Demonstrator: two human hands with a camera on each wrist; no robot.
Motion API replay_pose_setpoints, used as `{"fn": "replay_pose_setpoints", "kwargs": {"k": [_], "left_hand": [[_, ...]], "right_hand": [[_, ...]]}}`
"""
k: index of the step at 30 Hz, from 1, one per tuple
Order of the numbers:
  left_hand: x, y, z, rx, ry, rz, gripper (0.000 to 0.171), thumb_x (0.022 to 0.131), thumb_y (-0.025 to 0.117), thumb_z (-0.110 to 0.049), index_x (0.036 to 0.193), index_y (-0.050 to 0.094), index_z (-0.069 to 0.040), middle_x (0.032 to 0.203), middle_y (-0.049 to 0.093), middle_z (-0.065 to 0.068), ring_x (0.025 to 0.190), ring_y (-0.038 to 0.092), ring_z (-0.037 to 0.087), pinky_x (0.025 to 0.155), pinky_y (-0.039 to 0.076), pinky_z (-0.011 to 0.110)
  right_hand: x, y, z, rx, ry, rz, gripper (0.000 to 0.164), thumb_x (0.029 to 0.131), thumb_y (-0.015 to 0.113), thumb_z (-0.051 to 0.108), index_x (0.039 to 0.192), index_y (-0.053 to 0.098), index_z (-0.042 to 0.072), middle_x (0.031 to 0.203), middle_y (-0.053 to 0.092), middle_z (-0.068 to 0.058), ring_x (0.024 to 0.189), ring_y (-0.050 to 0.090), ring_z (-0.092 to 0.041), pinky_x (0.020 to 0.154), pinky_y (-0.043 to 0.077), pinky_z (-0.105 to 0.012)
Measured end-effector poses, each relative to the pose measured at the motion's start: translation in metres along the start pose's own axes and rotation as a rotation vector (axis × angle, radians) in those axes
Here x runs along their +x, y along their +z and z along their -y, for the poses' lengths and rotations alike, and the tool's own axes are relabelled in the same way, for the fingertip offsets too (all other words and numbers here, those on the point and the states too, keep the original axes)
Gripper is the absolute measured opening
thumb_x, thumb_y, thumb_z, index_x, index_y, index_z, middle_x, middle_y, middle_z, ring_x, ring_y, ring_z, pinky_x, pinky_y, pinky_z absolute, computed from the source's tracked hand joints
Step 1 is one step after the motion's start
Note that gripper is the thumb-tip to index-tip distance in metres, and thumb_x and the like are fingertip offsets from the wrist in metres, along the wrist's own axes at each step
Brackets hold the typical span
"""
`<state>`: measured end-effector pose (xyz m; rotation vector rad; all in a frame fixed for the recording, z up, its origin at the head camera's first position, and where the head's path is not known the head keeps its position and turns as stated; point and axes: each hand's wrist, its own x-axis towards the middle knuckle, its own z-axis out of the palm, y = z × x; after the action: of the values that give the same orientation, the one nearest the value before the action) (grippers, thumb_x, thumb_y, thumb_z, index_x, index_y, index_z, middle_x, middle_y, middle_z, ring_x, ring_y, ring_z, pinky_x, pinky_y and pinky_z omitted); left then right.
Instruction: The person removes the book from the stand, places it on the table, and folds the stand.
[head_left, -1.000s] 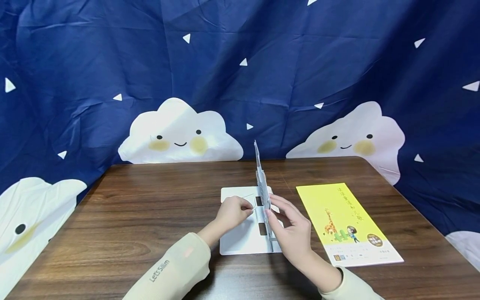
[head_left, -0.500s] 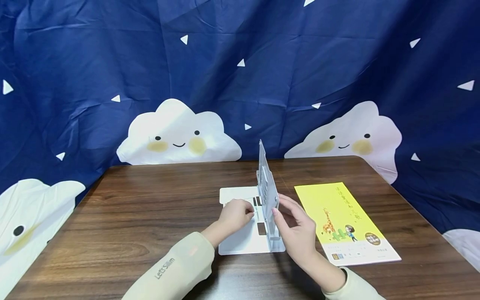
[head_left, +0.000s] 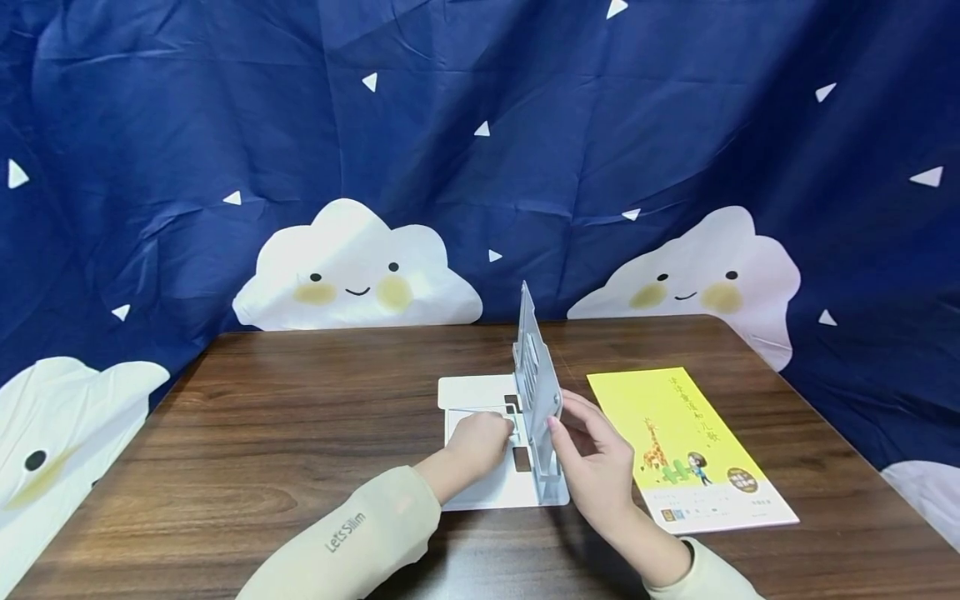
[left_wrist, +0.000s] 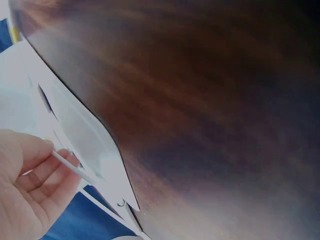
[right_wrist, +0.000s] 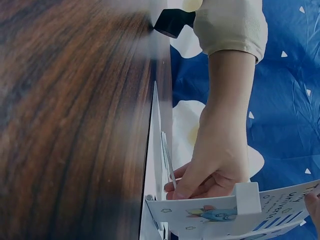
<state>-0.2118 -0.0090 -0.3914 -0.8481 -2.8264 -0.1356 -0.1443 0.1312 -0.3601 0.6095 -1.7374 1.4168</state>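
Stand [head_left: 495, 490] sits on table [head_left: 337, 400] at head view's 6 o'clock, left hand [head_left: 478, 443] pinching its thin rod [left_wrist: 71, 165], right hand [head_left: 597, 460] gripping its raised panel [head_left: 542, 392], which blocks left hand from yellow book [head_left: 686, 446] at stand's 3 o'clock, curtain [head_left: 480, 167] at 12.

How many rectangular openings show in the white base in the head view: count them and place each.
2 visible: a far opening and a near opening, both in the base, left of the upright panel. Others may be hidden.
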Motion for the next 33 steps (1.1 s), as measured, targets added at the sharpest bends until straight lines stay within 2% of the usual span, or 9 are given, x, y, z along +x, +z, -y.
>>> {"fn": "replay_pose_setpoints", "kwargs": {"k": [6, 13, 17, 23, 26, 29, 31, 33], "left_hand": [[-0.002, 0.0, -0.003, 0.093, 0.013, 0.034, 0.014, 0.089, 0.057, -0.012, 0.083, 0.07, -0.012, 0.077, 0.071, 0.001, 0.071, 0.066, 0.01, 0.061, 0.054, 0.021], [-0.002, 0.001, -0.005, 0.183, 0.045, 0.045, 0.014, 0.085, 0.059, -0.008, 0.08, 0.071, -0.013, 0.077, 0.069, 0.0, 0.072, 0.066, 0.011, 0.059, 0.054, 0.024], [-0.003, 0.003, -0.006, 0.178, 0.049, 0.047, 0.014, 0.086, 0.059, -0.01, 0.084, 0.072, -0.014, 0.078, 0.069, 0.0, 0.072, 0.065, 0.012, 0.058, 0.054, 0.024], [-0.003, 0.0, -0.005, 0.117, 0.032, 0.025, 0.006, 0.083, 0.064, -0.015, 0.084, 0.07, -0.013, 0.077, 0.067, 0.0, 0.07, 0.064, 0.013, 0.057, 0.053, 0.025], [-0.004, -0.003, -0.003, 0.083, 0.01, 0.027, 0.023, 0.083, 0.067, -0.029, 0.097, 0.068, -0.01, 0.089, 0.069, 0.002, 0.079, 0.065, 0.016, 0.065, 0.054, 0.028], [-0.005, -0.005, 0.0, 0.019, -0.024, 0.057, 0.05, 0.084, 0.064, -0.043, 0.117, 0.06, -0.006, 0.113, 0.066, 0.007, 0.102, 0.062, 0.022, 0.086, 0.052, 0.035], [-0.005, -0.006, 0.003, -0.038, -0.048, 0.088, 0.064, 0.086, 0.059, -0.049, 0.129, 0.052, -0.003, 0.129, 0.058, 0.012, 0.12, 0.054, 0.025, 0.099, 0.044, 0.042], [-0.006, -0.006, 0.005, -0.098, -0.072, 0.118, 0.073, 0.087, 0.055, -0.053, 0.137, 0.042, -0.001, 0.141, 0.046, 0.015, 0.132, 0.042, 0.028, 0.107, 0.034, 0.049]], "right_hand": [[0.0, 0.001, 0.0, 0.001, 0.011, 0.003, 0.031, 0.072, 0.058, -0.023, 0.102, 0.061, -0.016, 0.103, 0.062, -0.028, 0.095, 0.063, 0.0, 0.076, 0.053, -0.015], [0.0, 0.001, 0.0, 0.021, 0.007, -0.009, 0.031, 0.071, 0.058, -0.024, 0.101, 0.061, -0.016, 0.106, 0.065, -0.017, 0.095, 0.063, -0.001, 0.077, 0.053, -0.015], [0.0, 0.001, -0.001, 0.019, 0.004, -0.016, 0.03, 0.071, 0.059, -0.024, 0.1, 0.061, -0.017, 0.106, 0.066, -0.014, 0.095, 0.064, -0.001, 0.078, 0.053, -0.015], [0.0, 0.001, 0.0, 0.008, 0.014, -0.015, 0.03, 0.071, 0.059, -0.023, 0.1, 0.061, -0.016, 0.103, 0.064, -0.023, 0.095, 0.064, 0.0, 0.077, 0.053, -0.015], [0.0, 0.001, 0.0, 0.004, 0.011, -0.01, 0.03, 0.072, 0.059, -0.023, 0.1, 0.061, -0.015, 0.102, 0.062, -0.028, 0.095, 0.063, 0.0, 0.076, 0.053, -0.014], [0.0, 0.001, -0.001, 0.002, 0.011, -0.003, 0.03, 0.072, 0.058, -0.023, 0.101, 0.061, -0.016, 0.102, 0.062, -0.028, 0.095, 0.064, -0.001, 0.077, 0.053, -0.015], [0.0, 0.0, -0.001, -0.001, 0.011, 0.002, 0.03, 0.072, 0.059, -0.024, 0.101, 0.061, -0.016, 0.103, 0.062, -0.027, 0.095, 0.064, -0.001, 0.078, 0.053, -0.015], [0.0, 0.0, -0.001, -0.001, 0.004, 0.003, 0.031, 0.072, 0.059, -0.024, 0.101, 0.061, -0.016, 0.102, 0.062, -0.027, 0.095, 0.064, -0.002, 0.078, 0.053, -0.016]]}}
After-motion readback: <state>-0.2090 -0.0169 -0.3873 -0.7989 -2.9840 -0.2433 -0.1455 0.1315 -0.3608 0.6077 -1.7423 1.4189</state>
